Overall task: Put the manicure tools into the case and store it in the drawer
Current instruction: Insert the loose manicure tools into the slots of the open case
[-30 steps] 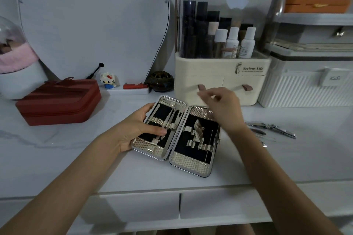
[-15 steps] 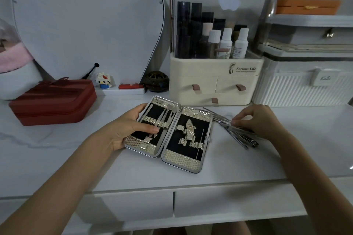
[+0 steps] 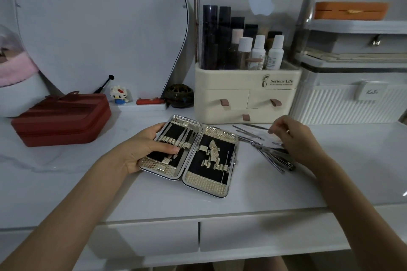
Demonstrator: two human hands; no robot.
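Observation:
The manicure case (image 3: pixel 207 185) lies open flat on the white desk, with gold trim and a black lining. Its left half holds several metal tools under straps. The right half holds a nail clipper (image 3: pixel 214 149) and a thin pick (image 3: pixel 226 165). My left hand (image 3: pixel 141 147) grips the left half, thumb pressed across the tools. A loose pile of metal manicure tools (image 3: pixel 268 156) lies on the desk right of the case. My right hand (image 3: pixel 295 138) hovers over that pile with fingers curled together; whether they pinch a tool is unclear. Two desk drawers (image 3: pixel 264 233) sit shut below the front edge.
A cream cosmetics organizer (image 3: pixel 246 94) with small drawers stands right behind the case. A white ribbed box (image 3: pixel 352 99) is at the back right. A red box (image 3: pixel 61 116) sits at the left, and a round mirror (image 3: pixel 99 28) leans behind it.
My right hand left the case, went right to the loose tools, and now its fingers are lifted slightly off the pile. My left hand kept its hold on the case.

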